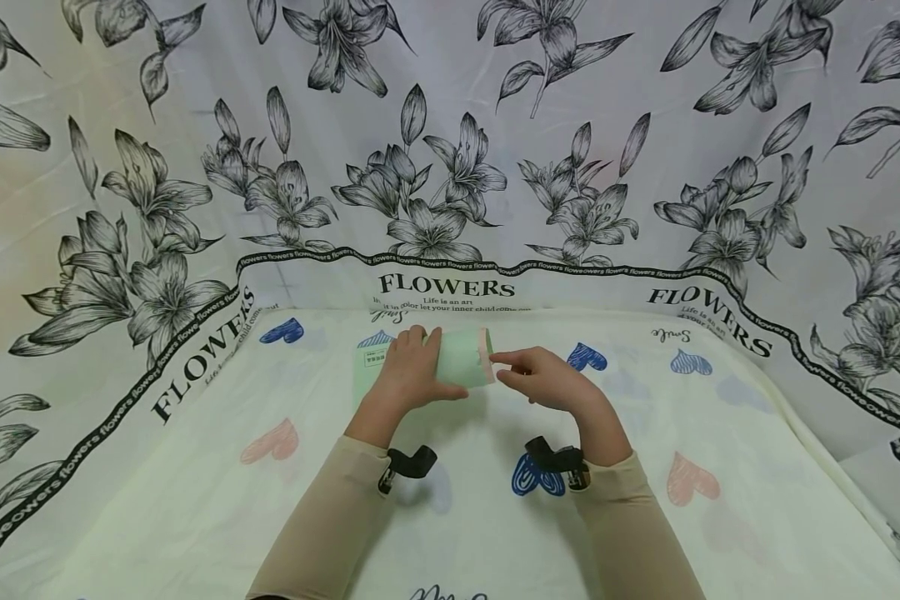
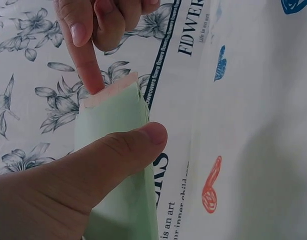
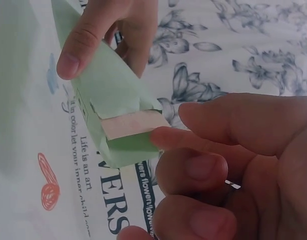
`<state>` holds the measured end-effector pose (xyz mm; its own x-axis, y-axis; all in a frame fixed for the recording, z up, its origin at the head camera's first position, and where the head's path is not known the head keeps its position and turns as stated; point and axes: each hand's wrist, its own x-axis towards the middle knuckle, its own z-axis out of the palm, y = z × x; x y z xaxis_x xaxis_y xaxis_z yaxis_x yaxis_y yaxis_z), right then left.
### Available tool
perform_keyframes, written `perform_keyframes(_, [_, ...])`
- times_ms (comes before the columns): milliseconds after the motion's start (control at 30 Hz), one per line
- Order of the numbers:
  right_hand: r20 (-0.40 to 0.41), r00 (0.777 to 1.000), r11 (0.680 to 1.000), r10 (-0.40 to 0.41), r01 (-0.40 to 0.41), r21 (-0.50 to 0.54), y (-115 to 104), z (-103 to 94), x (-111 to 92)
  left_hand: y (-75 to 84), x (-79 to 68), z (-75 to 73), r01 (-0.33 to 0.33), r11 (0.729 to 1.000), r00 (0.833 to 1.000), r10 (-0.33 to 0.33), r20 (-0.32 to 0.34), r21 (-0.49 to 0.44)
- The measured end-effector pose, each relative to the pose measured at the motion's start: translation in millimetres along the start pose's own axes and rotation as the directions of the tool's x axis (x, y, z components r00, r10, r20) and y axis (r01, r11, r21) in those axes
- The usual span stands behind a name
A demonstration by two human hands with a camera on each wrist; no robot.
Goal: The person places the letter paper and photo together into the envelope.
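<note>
A light green paper envelope [image 1: 461,358] with a pale pink strip [image 3: 133,124] along its end is held up over the cloth. My left hand [image 1: 411,371] grips it around the middle, thumb [image 2: 123,150] across one face and fingers behind. The mouth of the envelope gapes below the strip in the right wrist view, showing a green inside. My right hand [image 1: 543,377] is at that end. Its extended index fingertip touches the edge of the pink strip, while the thumb stays apart from the paper and the other fingers are bent with nothing in them.
A white cloth [image 1: 480,533] printed with blue and pink hearts covers the surface under my hands. Behind it hangs a curtain [image 1: 450,75] with black flower drawings and a lettered border. A black strap device [image 1: 412,462] sits on each wrist.
</note>
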<state>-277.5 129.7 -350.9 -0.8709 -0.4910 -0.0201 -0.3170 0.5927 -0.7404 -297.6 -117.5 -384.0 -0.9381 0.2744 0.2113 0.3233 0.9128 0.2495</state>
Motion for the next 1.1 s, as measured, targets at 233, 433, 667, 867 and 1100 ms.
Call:
perform_keyframes(233, [0.037,0.999,1.000,0.010,-0.010,0.000,-1,1.6,1,3.0,0.3,1.8,-0.026,1.000,1.000,0.026,-0.008,0.008])
perform_keyframes(433, [0.047,0.999,0.999,0.000,0.001,-0.032,1,1.3,2,4.8,0.1,2.0,-0.033,0.999,0.999,0.033,-0.012,0.014])
perform_keyframes(667, [0.051,0.999,1.000,-0.005,0.005,-0.006,0,-1.1,0,2.9,0.4,2.1,-0.045,0.999,0.999,0.046,-0.026,0.027])
perform_keyframes(867, [0.079,0.996,0.998,-0.029,0.024,0.059,8,-1.8,4,4.0,0.9,1.1,-0.071,0.997,0.996,0.071,-0.043,0.020])
perform_keyframes(1100, [0.142,0.989,0.968,-0.047,0.010,0.251,15,-2.2,5,10.2,0.7,0.4,-0.123,0.992,0.991,0.123,-0.057,0.019])
